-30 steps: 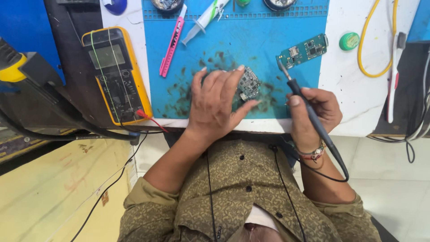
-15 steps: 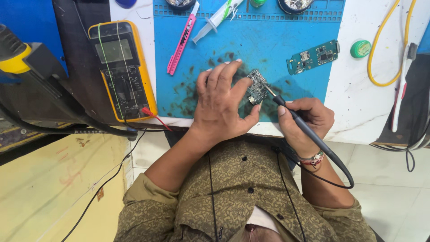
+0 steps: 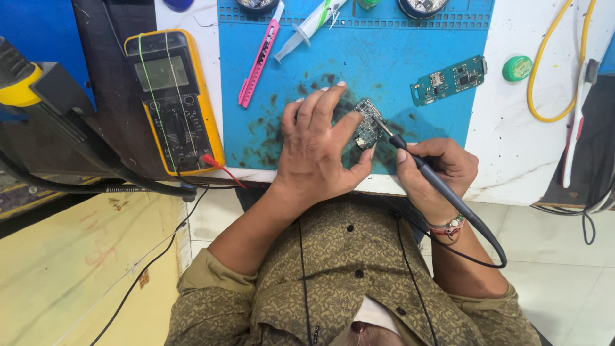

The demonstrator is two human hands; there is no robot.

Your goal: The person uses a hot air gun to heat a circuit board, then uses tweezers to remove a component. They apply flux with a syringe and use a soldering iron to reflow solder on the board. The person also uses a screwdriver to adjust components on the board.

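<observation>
Head view is showing us pressing our left hand [image 3: 320,150] flat over a small dark circuit board [image 3: 368,123], fingers spread and resting on its left side, pinning it to the blue work mat [image 3: 397,57] near the mat's front edge, a little right of its middle. Our right hand [image 3: 439,173] is wrapping closed around a black soldering iron [image 3: 428,174] in a pen-like hold, and we are bringing its tip against the board's right edge. The iron's cord is looping down off the front edge of the white bench [image 3: 512,154].

We are judging the board to be light, thin and stiff, likely to skid on the mat if not held down, and fragile where its small parts sit. We would be taking hold of it by its bare edges or corners, keeping fingertips clear of the spot the hot tip is touching.

A green circuit board [image 3: 448,79] is lying toward the mat's right edge, well apart from our hands. A pink utility knife [image 3: 258,63] and a clear syringe [image 3: 307,29] are lying near the mat's far left corner. A yellow multimeter [image 3: 174,99] is sitting just left of the mat, a red probe lead at its near end. A small green round cap [image 3: 517,68] and a yellow cable [image 3: 551,70] are resting on the bench to the right.
</observation>
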